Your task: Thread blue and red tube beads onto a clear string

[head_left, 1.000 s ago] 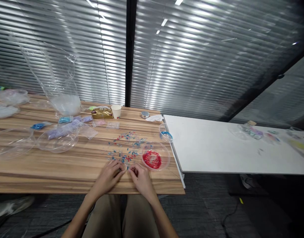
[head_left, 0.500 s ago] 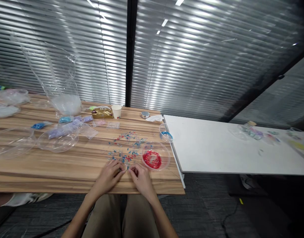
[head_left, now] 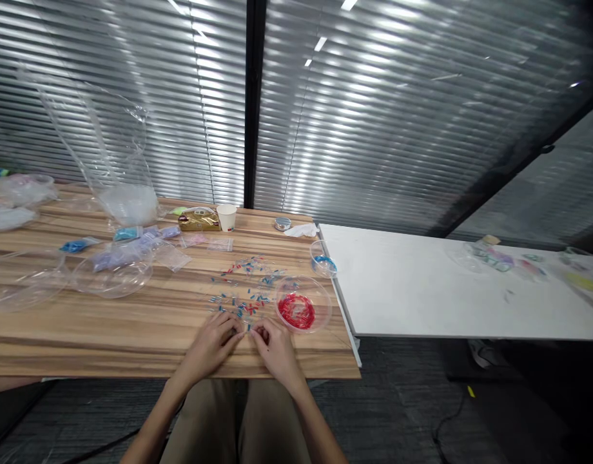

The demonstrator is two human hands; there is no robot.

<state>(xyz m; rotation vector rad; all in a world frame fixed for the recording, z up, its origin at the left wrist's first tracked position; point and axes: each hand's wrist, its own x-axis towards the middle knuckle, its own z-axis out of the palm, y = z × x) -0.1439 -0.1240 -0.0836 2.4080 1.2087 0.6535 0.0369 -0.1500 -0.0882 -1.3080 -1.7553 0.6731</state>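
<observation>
Both hands work low over the wooden table, fingertips a small gap apart. My left hand has its thumb and fingers drawn together in a pinch; whatever is in it is too small to make out. In a similar pinch, my right hand has a tiny blue piece right at its fingertips, and I cannot tell whether it grips that piece. Just beyond the hands, small red, blue and clear capsule-like pieces lie scattered. A clear plastic bowl holding red pieces stands beside my right hand.
A smaller clear cup with blue pieces stands at the table's right edge, against a white table. Further back are a paper cup, a gold pack and a round tin. Clear lids and small bags lie left.
My hands keep nearly the same pose and place. At the lower left, another person's leg and shoe under the table have shifted, and the shoe is out of sight.
</observation>
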